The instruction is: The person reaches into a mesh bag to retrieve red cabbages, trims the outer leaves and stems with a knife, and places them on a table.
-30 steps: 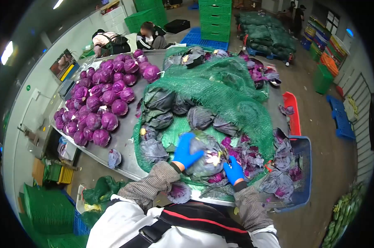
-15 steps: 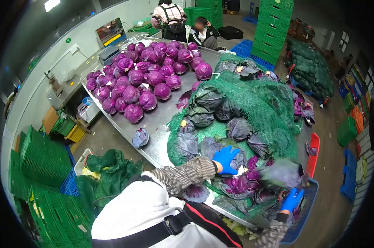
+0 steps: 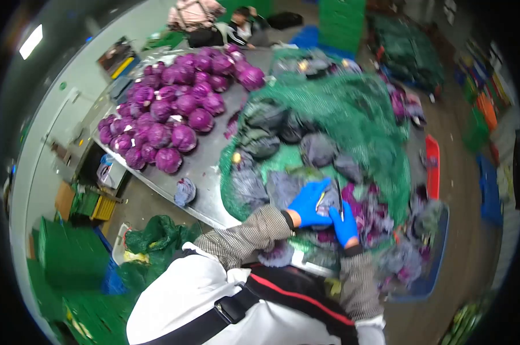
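Both of my hands wear blue gloves and meet over the green net. My left hand (image 3: 312,205) holds a purple-grey cabbage (image 3: 328,198) from its left side. Against the cabbage's right side, my right hand (image 3: 344,226) is closed round a thin dark tool that looks like a knife (image 3: 339,198); its grip is mostly hidden. Dark-leaved cabbages (image 3: 318,149) lie in the opened green net (image 3: 352,109) beyond my hands. Loose purple leaves (image 3: 378,218) lie right of them.
Bright purple cabbages (image 3: 184,138) are piled on the metal table (image 3: 208,167) at the left. One pale cabbage (image 3: 185,191) lies near its edge. A blue bin (image 3: 438,259) holds leaves at the right, by a red tray (image 3: 432,167). Two people are beyond the table.
My right hand has moved left and up from the bin side to meet my left hand. The blurred leafy piece near it is no longer there. The view has shifted.
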### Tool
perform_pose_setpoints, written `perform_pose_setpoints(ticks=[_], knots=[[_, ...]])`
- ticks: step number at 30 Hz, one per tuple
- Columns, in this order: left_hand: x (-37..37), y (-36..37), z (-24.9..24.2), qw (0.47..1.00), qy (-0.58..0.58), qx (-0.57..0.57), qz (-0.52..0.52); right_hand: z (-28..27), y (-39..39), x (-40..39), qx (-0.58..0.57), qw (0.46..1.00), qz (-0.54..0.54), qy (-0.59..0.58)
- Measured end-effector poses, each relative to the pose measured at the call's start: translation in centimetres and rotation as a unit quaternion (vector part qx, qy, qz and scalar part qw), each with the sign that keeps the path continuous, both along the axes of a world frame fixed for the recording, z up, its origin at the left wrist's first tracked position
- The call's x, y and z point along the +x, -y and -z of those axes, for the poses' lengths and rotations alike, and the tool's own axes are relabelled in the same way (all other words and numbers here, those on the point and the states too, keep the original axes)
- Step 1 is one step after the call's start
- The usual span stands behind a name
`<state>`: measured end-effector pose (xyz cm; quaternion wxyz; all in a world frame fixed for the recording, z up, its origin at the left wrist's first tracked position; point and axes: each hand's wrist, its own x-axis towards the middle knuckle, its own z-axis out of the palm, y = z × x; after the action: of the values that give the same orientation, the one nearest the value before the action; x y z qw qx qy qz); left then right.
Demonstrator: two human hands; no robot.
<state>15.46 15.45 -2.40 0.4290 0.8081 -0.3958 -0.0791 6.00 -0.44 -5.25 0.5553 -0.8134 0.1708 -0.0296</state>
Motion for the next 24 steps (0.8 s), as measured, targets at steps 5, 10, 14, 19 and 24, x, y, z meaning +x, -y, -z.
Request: perform_pose_setpoints(ticks=[5,10,14,19,24], knots=[[-0.6,-1.8,4.5,0.999,-0.035,0.021,0.019,4.2,2.0,-1.6,0.108,0.988,0.016,-0.107],[-1.5,-1.2,4.4,0.99,-0.136,0.028,0.005,3.8,1.6,-2.0,-0.04,0.992,0.041,-0.114],[-1.7,0.2,4.6,0.991,-0.131,0.032,-0.008,-2.0,0.2,-3.3,-0.099,0.99,0.003,-0.096],[-2.9,2.2,3.7,0.996,-0.054,0.059,-0.038,-2.4,0.7,-2.0,-0.146,0.986,0.019,-0.083],[-3.5,2.8,3.6,0.998,0.06,-0.006,-0.016,-1.9,1.5,0.5,-0.055,0.989,0.019,0.138]])
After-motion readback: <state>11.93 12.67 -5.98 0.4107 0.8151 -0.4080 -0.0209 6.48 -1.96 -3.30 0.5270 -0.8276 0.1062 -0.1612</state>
